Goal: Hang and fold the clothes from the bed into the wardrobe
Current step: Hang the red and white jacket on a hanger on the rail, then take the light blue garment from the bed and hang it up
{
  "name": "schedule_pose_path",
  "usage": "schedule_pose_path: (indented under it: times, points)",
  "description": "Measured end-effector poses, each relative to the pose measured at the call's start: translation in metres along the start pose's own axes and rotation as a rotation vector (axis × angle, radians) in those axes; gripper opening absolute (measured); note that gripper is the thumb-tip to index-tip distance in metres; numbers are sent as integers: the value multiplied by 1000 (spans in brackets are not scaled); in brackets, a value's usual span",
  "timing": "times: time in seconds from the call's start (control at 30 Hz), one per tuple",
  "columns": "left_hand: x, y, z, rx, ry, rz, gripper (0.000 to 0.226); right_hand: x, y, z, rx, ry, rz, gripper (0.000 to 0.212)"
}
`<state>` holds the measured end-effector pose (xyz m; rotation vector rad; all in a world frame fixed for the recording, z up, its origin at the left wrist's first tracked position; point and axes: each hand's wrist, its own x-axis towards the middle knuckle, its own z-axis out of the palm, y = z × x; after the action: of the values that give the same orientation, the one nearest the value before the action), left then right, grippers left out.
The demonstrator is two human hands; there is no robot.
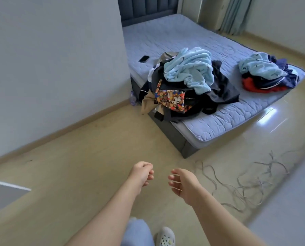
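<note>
A big heap of clothes lies on the near corner of the bed, with a light blue fleece on top, dark garments under it and a bright cartoon-print piece hanging over the edge. A smaller pile of blue, navy and red clothes sits at the bed's right edge. My left hand and my right hand hover over the floor in front of me, well short of the bed, fingers loosely curled and holding nothing. No wardrobe shows in this view.
A dark phone lies on the mattress near the wall. Several wire hangers are strewn on the floor to my right. A white wall stands on the left; a plastic bottle sits beside the bed base.
</note>
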<state>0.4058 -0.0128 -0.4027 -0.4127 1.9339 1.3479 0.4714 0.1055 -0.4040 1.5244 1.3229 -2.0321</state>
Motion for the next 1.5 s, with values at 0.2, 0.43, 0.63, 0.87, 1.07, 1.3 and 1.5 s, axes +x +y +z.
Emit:
schedule_pose_path:
  times: [0.2, 0.43, 0.63, 0.87, 1.07, 1.3, 1.5]
  points:
    - [30, 45, 58, 101, -102, 10, 20, 25, -34, -45, 126, 55, 16, 17]
    - [110, 126, 112, 140, -162, 36, 17, 88, -130, -68, 206, 125, -16, 14]
    - [179, 209, 137, 210, -174, 46, 14, 141, -221, -61, 229, 113, 15, 15]
    - [233, 278, 188, 308, -202, 56, 16, 190, -296, -88, 302, 114, 34, 18]
    - [270, 319, 255, 250, -145, 15, 11, 240, -361, -145, 213, 97, 51, 11]
    - [295, 355, 332, 165, -58, -69, 11, 290, -428, -209, 65, 34, 80, 15]
    - [328, 373, 366, 165, -3, -139, 12, 322, -470, -234, 30, 16, 139, 16]
